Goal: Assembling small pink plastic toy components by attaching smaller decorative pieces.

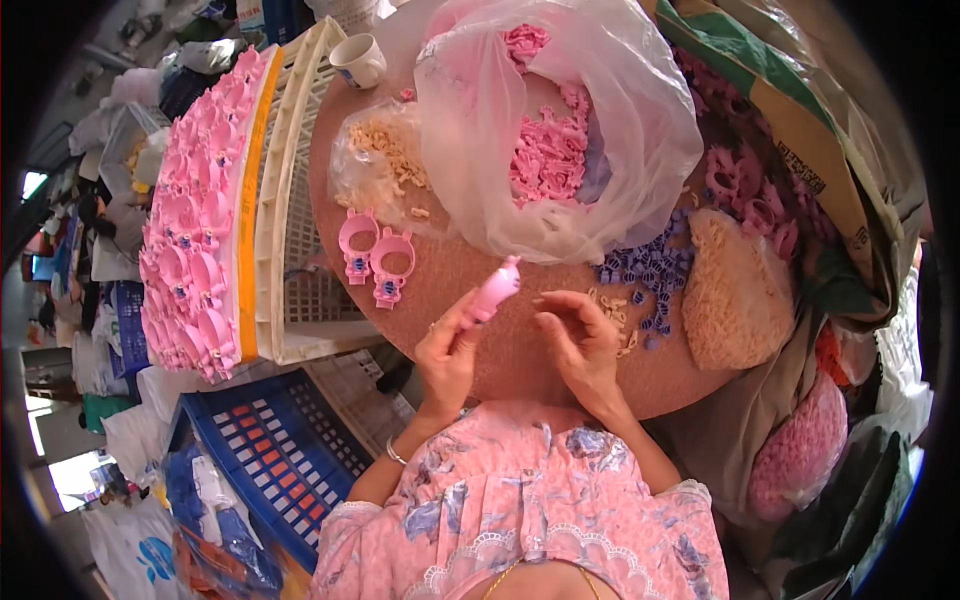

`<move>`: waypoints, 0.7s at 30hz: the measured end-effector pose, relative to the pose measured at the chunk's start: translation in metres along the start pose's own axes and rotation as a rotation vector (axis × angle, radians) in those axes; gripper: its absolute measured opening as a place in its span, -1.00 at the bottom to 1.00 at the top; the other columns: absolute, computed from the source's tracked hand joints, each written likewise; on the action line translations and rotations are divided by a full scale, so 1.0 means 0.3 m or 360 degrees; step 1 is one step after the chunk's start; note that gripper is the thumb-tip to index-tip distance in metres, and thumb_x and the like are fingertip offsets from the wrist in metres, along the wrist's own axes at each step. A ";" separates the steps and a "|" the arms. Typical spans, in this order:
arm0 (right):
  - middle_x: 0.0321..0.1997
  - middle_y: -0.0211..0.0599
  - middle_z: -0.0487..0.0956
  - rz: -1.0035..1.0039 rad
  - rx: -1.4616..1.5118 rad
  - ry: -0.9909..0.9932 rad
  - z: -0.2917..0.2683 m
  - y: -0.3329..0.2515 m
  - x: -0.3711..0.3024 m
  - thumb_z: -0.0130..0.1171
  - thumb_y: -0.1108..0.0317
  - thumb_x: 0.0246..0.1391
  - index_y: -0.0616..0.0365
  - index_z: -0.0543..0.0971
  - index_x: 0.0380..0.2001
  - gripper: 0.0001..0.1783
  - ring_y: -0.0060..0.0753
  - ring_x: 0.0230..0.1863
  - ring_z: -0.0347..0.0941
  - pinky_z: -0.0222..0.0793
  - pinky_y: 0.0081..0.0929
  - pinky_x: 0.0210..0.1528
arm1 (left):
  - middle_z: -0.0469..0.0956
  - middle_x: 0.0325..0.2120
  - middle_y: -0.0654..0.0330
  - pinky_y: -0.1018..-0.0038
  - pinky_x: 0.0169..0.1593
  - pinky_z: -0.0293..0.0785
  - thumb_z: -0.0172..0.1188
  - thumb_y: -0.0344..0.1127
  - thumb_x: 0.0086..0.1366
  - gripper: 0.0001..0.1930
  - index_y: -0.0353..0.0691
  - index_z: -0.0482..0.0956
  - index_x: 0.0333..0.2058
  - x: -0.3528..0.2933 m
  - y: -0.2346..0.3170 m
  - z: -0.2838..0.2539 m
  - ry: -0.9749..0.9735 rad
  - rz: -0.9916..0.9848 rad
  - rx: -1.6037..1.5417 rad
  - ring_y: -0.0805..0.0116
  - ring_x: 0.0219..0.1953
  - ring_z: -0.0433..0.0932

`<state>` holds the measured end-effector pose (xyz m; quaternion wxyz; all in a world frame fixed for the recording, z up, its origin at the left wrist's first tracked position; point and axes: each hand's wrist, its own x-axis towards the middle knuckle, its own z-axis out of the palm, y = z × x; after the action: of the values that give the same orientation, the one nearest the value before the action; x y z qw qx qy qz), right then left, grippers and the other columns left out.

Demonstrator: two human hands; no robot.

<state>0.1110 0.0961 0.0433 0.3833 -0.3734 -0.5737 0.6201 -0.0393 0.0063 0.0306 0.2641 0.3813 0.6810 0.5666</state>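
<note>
My left hand (449, 352) is closed on a pink plastic piece (496, 290), pinched between thumb and fingers and tilted upward over the round table. Just to the right, my right hand (583, 345) is curved toward it, its thumb and fingertips apart with nothing visible between them. Two pink ring-shaped plastic pieces with small ears (392, 262) lie left of my hands, each with a blue part at its lower end. Right of my right hand lie small blue plastic parts (655, 272) and a few beige ones (628, 318).
A large clear bag (460, 170) holding pink parts stands at the table's far side. Beside it are a bag of beige parts (385, 160) and a white mug (358, 62). Pink pieces fill a tray (246, 210) on cream crates (290, 200). A beige-filled bag (735, 300) sits right.
</note>
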 end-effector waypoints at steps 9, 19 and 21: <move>-0.30 -0.40 0.63 -0.0123 -0.0083 0.0571 -0.174 0.018 0.059 0.16 0.47 0.23 0.20 0.57 -0.17 -0.87 -0.65 -0.29 0.51 0.42 -0.67 -0.24 | 0.60 -0.15 0.14 0.39 0.13 0.52 0.11 -0.41 0.39 -0.72 -0.38 0.49 0.03 0.057 -0.112 -0.059 0.0054 -0.0854 -0.1589 0.37 -0.08 0.58; -0.18 -0.26 0.64 -0.0927 -0.1034 0.0516 -0.168 -0.123 0.208 0.12 0.64 0.16 0.23 0.61 -0.13 -0.77 -0.39 -0.17 0.59 0.48 -0.53 -0.12 | 0.60 -0.17 0.17 0.38 0.16 0.51 0.10 -0.41 0.39 -0.71 -0.39 0.49 0.04 0.053 -0.129 -0.024 -0.0027 -0.0478 -0.1598 0.36 -0.09 0.58; -0.15 -0.16 0.63 -0.1147 -0.1327 0.0254 -0.115 -0.151 0.315 0.11 0.70 0.07 0.18 0.62 -0.11 -0.67 -0.23 -0.14 0.60 0.49 -0.43 -0.12 | 0.60 -0.16 0.16 0.38 0.16 0.51 0.10 -0.41 0.39 -0.69 -0.40 0.48 0.05 0.042 -0.136 -0.023 0.0023 -0.0468 -0.1544 0.36 -0.09 0.58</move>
<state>0.1039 0.1984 0.0843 0.4331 -0.3194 -0.8311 0.1399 -0.0609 0.0099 -0.0066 0.4830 0.1107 0.3877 0.7772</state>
